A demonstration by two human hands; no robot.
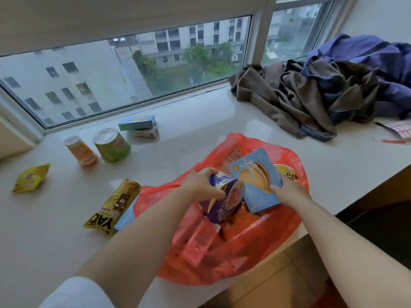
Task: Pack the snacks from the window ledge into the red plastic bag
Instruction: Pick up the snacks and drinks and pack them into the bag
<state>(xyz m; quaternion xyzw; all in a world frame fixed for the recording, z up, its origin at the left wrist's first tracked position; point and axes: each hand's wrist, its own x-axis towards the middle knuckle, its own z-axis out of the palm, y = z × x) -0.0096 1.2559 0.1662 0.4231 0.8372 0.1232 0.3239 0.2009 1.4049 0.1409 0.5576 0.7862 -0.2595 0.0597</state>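
The red plastic bag (287,227) lies open on the white window ledge (195,121), near its front edge. My left hand (200,183) grips a purple snack tub (224,201) over the bag's mouth. My right hand (287,187) holds a light blue biscuit box (255,181) standing in the bag. Orange packets and a yellow-lidded item (287,173) lie inside the bag. Still on the ledge: a yellow YAO packet (113,205), a small yellow pouch (31,177), an orange cup (81,151), a green can (111,145) and two stacked boxes (139,125).
A heap of brown and purple clothes (329,90) covers the ledge's right end. A pink paper (400,130) lies beside it. The window (124,72) runs along the back. The ledge's front edge drops to the floor at lower right.
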